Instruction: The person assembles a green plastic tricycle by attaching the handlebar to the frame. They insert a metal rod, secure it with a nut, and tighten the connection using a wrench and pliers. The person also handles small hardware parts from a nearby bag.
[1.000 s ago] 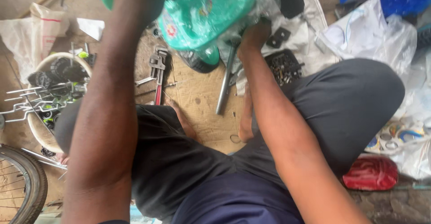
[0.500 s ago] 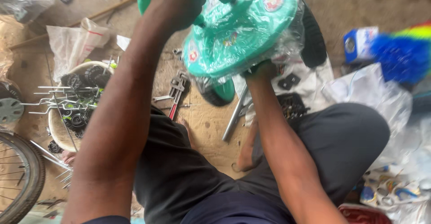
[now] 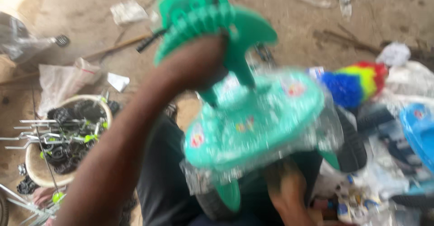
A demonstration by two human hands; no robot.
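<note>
Because the head view is blurred by motion, edges are soft and small parts are hard to read. At centre, a green toy trike [image 3: 253, 126] wrapped in clear plastic fills the middle, held up above the lap, its seat facing the camera. The left hand [image 3: 194, 67] is closed around its upright stem at 11 o'clock, under the green handlebar piece [image 3: 203, 13]. The right hand [image 3: 289, 190] sits under the trike's rim at 5 o'clock; the body hides its fingers, so I cannot tell whether they grip. Black wheels [image 3: 350, 147] peek out at 3 o'clock, partly covered. At 9 o'clock a basin [image 3: 36, 174] holds dark parts and metal rods. A white bag [image 3: 61, 81] lies at 10 o'clock on the dirt floor [image 3: 294, 22]. A rainbow brush [image 3: 357, 81] lies at 2 o'clock, and a blue toy [image 3: 418, 131] is cut off at 3 o'clock.
</note>
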